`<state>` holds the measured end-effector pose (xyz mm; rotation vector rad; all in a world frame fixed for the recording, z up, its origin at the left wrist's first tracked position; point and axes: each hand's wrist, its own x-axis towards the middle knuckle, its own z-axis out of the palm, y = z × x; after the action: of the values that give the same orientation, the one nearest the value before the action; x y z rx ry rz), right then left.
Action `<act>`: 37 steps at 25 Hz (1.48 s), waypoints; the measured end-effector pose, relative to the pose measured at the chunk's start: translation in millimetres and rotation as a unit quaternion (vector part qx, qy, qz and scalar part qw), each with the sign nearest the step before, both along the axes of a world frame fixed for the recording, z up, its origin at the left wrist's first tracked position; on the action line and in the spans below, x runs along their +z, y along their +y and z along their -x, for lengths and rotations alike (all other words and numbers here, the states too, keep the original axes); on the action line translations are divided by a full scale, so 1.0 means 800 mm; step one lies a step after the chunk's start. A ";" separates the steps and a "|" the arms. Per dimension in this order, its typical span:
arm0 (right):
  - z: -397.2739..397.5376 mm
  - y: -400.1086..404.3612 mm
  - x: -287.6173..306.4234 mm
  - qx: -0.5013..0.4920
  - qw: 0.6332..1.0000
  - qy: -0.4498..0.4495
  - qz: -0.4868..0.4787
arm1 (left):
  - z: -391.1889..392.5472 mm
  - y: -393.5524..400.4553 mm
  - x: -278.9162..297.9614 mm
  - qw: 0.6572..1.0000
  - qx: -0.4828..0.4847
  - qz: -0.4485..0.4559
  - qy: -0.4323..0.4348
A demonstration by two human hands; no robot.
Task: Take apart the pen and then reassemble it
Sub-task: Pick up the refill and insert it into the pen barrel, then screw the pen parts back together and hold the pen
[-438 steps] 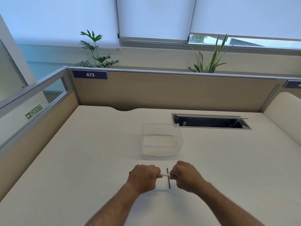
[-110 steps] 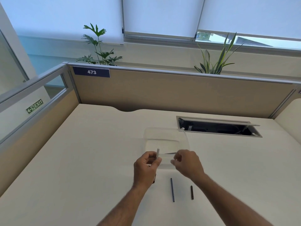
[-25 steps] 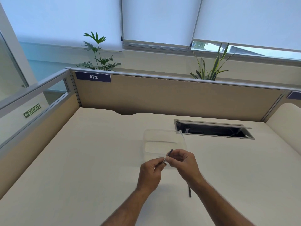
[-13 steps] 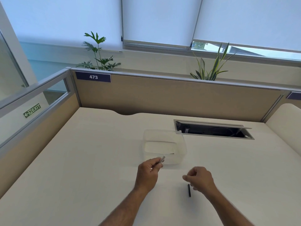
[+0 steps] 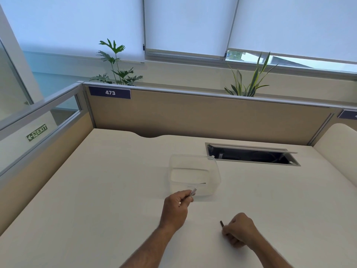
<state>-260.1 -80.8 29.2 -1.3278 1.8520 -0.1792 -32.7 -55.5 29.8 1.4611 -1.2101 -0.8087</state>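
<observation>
My left hand [image 5: 176,208] is closed around the pale pen barrel [image 5: 193,191], whose tip sticks out past my fingers toward the clear box. My right hand [image 5: 239,230] rests low on the desk at the right, fingers curled onto a short black pen part [image 5: 221,223]; only that part's far end shows. A thin dark piece [image 5: 202,183] lies inside the clear plastic container [image 5: 194,157], just beyond my left hand.
The cream desk [image 5: 116,190] is walled by tan partitions at the back and left. An open cable hatch [image 5: 251,154] is sunk into the desk at the back right. Two plants stand behind the rear partition.
My right hand left the barrel, dropped down and to the right, and closed on the short black part lying on the desk. My left hand kept the barrel and hardly moved.
</observation>
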 end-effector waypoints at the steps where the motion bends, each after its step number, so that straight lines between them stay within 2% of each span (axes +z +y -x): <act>1: -0.002 0.001 -0.001 -0.004 1.000 -0.006 0.010 | 0.000 0.000 -0.001 1.000 -0.002 -0.002 -0.001; 3: -0.005 0.001 -0.002 -0.017 0.998 -0.038 0.042 | -0.001 0.000 -0.002 1.000 -0.005 -0.006 -0.007; 6: -0.012 -0.003 0.002 -0.036 0.984 -0.149 0.090 | 0.000 0.001 -0.002 1.000 -0.013 -0.005 -0.025; 11: -0.028 -0.017 0.033 -0.066 0.921 -0.340 0.177 | -0.002 0.002 -0.002 0.998 -0.026 -0.006 -0.051; 14: -0.038 -0.021 0.053 -0.056 0.895 -0.386 0.216 | -0.004 0.002 -0.003 0.998 -0.029 -0.010 -0.060; 17: -0.048 -0.020 0.066 -0.009 0.897 -0.363 0.251 | -0.004 0.004 -0.004 0.997 -0.032 -0.008 -0.065; 22: -0.058 -0.017 0.069 0.063 0.913 -0.272 0.298 | -0.004 0.005 -0.003 0.997 -0.032 -0.003 -0.071; 28: -0.057 -0.018 0.069 0.090 0.913 -0.249 0.309 | -0.005 0.005 -0.005 0.996 -0.035 -0.001 -0.077; 37: -0.051 -0.024 0.079 0.190 0.903 -0.174 0.343 | -0.006 0.008 -0.006 0.990 -0.066 0.006 -0.127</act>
<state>-219.5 -100.0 92.3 -1.9505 1.2220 -0.8616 -28.1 -49.4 25.0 1.5197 -1.5146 -0.7156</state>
